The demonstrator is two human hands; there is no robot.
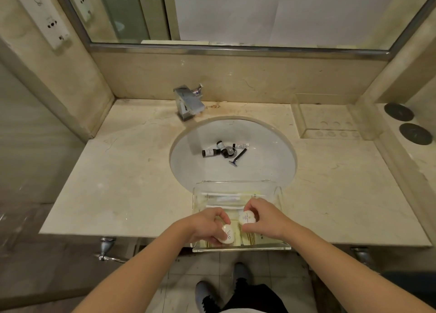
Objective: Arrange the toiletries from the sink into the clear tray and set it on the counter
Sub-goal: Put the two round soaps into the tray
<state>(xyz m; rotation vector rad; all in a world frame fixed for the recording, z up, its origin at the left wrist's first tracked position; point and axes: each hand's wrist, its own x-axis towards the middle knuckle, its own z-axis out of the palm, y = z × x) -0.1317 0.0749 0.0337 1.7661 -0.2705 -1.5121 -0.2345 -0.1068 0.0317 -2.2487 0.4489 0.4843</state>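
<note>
Both forearms reach forward over the front edge of the marble worktop [122, 194]. Left hand [207, 225] is closed around a white round packet [227, 234]; right hand [264, 218] pinches a second white round packet [247, 218] between thumb and fingers. Both packets are inside the clear tray [279, 194], which sits at the worktop's front edge, partly over the sink [271, 152] rim, with white sticks and flat sachets lying in it. Remaining in the basin, near the drain [229, 152]: two dark bottles [209, 152] [221, 146], a small tube [241, 145] and a razor [237, 158]. Faucet [188, 100] stands behind the sink
</note>
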